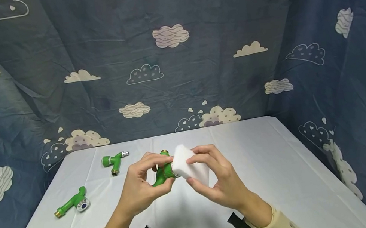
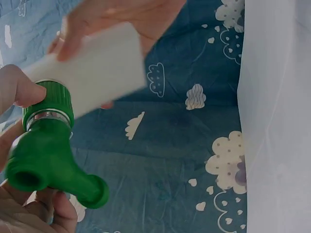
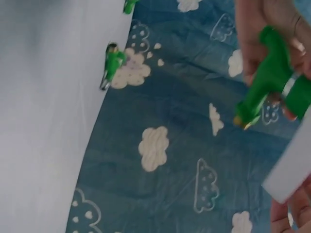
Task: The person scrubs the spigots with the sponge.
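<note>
Above the table, my left hand (image 1: pixel 144 180) grips a green faucet (image 1: pixel 161 174) with a ribbed round knob and a brass-coloured threaded end. In the left wrist view the faucet (image 2: pixel 48 150) shows its open spout, with the thumb and fingers around the knob. A white sponge block (image 1: pixel 189 166) is pinched between the fingers and thumb of my right hand (image 1: pixel 219 177). One face of the sponge (image 2: pixel 97 73) lies right at the end of the faucet's knob. From the right wrist, the faucet (image 3: pixel 272 77) and the sponge (image 3: pixel 291 165) appear side by side at the right edge.
Two more green faucets lie on the left of the white table (image 1: pixel 259 158): one faucet (image 1: pixel 115 162) near the back, another faucet (image 1: pixel 72 202) closer to the left edge. Behind and beside the table hangs a dark blue cloud-printed curtain (image 1: pixel 209 73).
</note>
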{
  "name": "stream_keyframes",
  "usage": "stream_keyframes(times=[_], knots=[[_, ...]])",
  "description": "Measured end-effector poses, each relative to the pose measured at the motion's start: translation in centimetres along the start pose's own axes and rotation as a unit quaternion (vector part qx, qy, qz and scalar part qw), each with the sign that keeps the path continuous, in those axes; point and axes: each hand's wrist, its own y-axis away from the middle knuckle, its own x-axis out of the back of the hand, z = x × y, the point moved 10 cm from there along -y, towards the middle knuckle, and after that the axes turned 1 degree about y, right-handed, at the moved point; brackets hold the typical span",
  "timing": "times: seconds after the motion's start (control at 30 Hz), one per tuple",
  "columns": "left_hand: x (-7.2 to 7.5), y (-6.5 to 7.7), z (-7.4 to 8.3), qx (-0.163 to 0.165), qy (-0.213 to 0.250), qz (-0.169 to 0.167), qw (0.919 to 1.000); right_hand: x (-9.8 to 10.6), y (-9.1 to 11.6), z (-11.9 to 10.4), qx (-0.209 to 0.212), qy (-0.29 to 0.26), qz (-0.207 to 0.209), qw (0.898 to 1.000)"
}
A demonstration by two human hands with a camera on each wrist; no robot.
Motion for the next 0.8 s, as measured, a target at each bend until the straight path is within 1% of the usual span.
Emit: stream_keyframes(times=[0.07, 0.17, 0.27, 0.33, 0.43, 0.5, 0.53, 0.6, 0.67, 0.73, 0.8], knots=[[0.1, 0.0, 0.2, -0.004, -0.019, 0.000, 0.9998, -0.1, 0.1, 1.3, -0.025, 0.015, -0.010, 1.000], [0.5, -0.1, 0.2, 0.004, -0.010, 0.013, 0.9999, 0.3, 0.2, 3.9, -0.066, 0.058, -0.013, 0.996], [1.4, -0.2, -0.7, 0.045, 0.022, 0.047, 0.9977, 1.3, 0.4, 5.9, -0.105, 0.084, -0.001, 0.991], [2.0, -0.2, -1.6, 0.082, 0.053, 0.074, 0.9924, 1.9, 0.4, 6.2, -0.114, 0.082, 0.015, 0.990], [2.6, -0.1, -2.7, 0.136, 0.101, 0.105, 0.9799, 2.3, 0.2, 4.8, -0.095, 0.063, 0.031, 0.993], [2.5, -0.1, -3.1, 0.156, 0.138, 0.108, 0.9721, 2.0, 0.0, 3.2, -0.066, 0.047, 0.034, 0.996], [2.3, -0.1, -3.2, 0.160, 0.155, 0.104, 0.9693, 1.7, -0.1, 2.4, -0.052, 0.039, 0.031, 0.997], [1.8, -0.1, -3.2, 0.156, 0.185, 0.086, 0.9663, 0.9, -0.1, 0.9, -0.029, 0.024, 0.020, 0.999], [1.2, -0.1, -3.0, 0.148, 0.215, 0.064, 0.9633, 0.0, 0.0, 0.0, -0.009, 0.012, 0.007, 1.000], [0.8, 0.0, -2.7, 0.136, 0.236, 0.046, 0.9611, -0.6, 0.2, -0.3, 0.004, 0.013, -0.002, 1.000], [0.7, 0.0, -2.4, 0.121, 0.252, 0.036, 0.9594, -0.9, 0.4, 0.4, 0.007, 0.027, -0.001, 1.000]])
